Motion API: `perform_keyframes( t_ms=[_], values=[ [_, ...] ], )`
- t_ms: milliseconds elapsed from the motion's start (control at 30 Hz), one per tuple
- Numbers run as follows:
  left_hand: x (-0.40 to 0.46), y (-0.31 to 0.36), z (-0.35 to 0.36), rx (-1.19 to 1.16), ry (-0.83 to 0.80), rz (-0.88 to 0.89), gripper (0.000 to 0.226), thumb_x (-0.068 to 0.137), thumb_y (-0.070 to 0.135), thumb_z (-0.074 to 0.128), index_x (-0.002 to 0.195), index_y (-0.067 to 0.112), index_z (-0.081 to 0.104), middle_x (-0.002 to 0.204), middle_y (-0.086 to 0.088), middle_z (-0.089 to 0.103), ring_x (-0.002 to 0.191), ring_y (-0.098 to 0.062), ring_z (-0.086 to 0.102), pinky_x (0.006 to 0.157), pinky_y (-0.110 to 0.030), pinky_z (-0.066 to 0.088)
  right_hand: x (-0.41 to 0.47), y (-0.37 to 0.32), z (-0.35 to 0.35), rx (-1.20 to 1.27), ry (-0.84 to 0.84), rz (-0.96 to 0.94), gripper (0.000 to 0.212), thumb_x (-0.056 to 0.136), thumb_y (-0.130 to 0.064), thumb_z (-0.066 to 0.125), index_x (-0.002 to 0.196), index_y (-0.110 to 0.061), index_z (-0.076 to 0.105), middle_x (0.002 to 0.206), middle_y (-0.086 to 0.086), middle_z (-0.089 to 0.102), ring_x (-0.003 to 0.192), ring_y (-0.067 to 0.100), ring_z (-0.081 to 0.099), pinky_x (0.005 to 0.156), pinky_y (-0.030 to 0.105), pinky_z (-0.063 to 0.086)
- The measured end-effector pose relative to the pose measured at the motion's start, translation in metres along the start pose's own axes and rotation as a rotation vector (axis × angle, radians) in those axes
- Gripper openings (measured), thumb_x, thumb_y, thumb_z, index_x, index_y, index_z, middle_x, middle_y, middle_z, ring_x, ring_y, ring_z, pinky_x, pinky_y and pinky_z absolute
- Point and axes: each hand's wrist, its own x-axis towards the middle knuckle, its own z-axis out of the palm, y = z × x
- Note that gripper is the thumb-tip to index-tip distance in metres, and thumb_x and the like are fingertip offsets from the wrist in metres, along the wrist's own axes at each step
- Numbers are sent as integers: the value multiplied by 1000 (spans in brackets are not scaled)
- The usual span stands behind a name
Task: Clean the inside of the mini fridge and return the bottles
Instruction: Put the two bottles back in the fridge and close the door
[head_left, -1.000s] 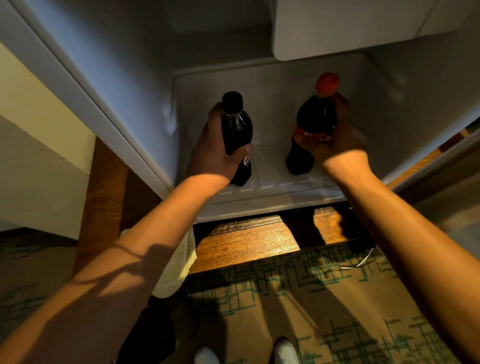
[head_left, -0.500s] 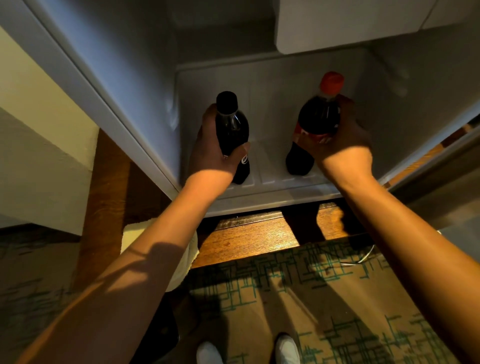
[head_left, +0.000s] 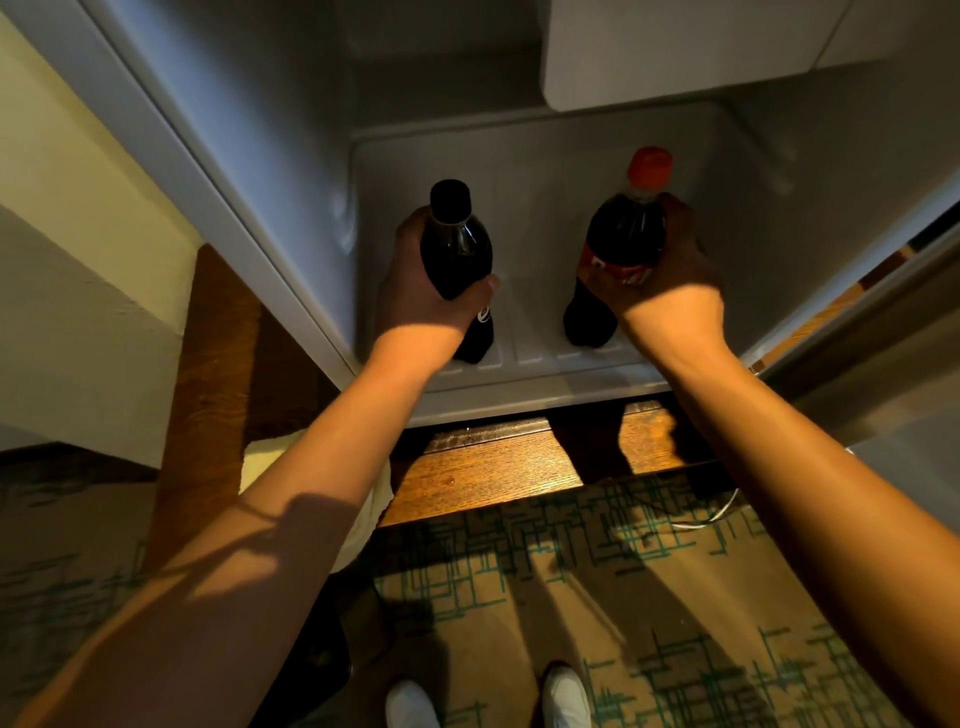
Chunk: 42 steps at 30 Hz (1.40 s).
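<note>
The open mini fridge (head_left: 545, 156) has a white floor and walls. Two dark cola bottles stand upright on that floor near its front edge. My left hand (head_left: 431, 291) is wrapped around the black-capped bottle (head_left: 456, 244) on the left side. My right hand (head_left: 665, 280) grips the red-capped bottle (head_left: 623, 234), which has a red label, on the right side. Each bottle's base rests on the ribbed front part of the floor. My fingers hide the middle of both bottles.
A white compartment (head_left: 675, 52) hangs at the fridge's top right. The fridge sits on a wooden ledge (head_left: 493, 467) above patterned carpet (head_left: 597, 597). A pale cloth (head_left: 270, 457) lies under my left forearm. The fridge door (head_left: 883, 312) stands open at right. My white shoes (head_left: 566, 696) show below.
Both hands stay closed on the bottles, which have stayed where they stand on the fridge floor. The view has shifted slightly.
</note>
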Motion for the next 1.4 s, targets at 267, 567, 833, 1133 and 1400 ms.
perform_keyframes(
  t_ms=[267, 567, 833, 1133, 1400],
  values=[
    [-27, 26, -15, 105, 175, 38, 88, 78, 27, 82, 151, 25, 34, 149, 0, 45, 135, -11, 43, 113, -33, 40, -20, -6, -28, -171, 6, 7, 83, 80, -44, 70, 150, -24, 30, 136, 13, 57, 116, 36, 59, 87, 40, 50],
    [-104, 87, -50, 134, 192, 335, 1, 94, 24, 64, 95, 23, 64, 94, 11, 58, 94, -3, 57, 84, -23, 46, -83, -56, -104, -90, -100, -505, 15, 96, -29, 59, 92, -17, 67, 89, -8, 64, 85, 10, 62, 78, 35, 51],
    [-95, 203, -113, 294, 215, 851, 15, 96, 12, 61, 88, 3, 69, 92, -7, 67, 89, -23, 62, 80, -33, 48, -95, -128, -206, -132, 57, -652, 15, 93, -22, 62, 97, -11, 71, 98, -2, 67, 92, 16, 64, 79, 35, 52],
    [-40, 258, -132, 639, 22, 739, 50, 95, 52, 40, 130, 22, 61, 147, -4, 49, 142, -25, 37, 112, -46, 34, -77, -158, -286, -374, 193, -517, 48, 93, -42, 54, 134, -17, 57, 145, 5, 48, 136, 20, 42, 106, 36, 39],
    [-6, 258, -125, 891, -137, 533, 67, 95, 72, 20, 152, 40, 31, 168, 4, 13, 156, -25, 1, 123, -52, 8, -69, -124, -350, -758, 188, -254, 70, 95, -57, 41, 151, -15, 36, 160, 11, 30, 149, 30, 25, 118, 52, 28]
  ],
)
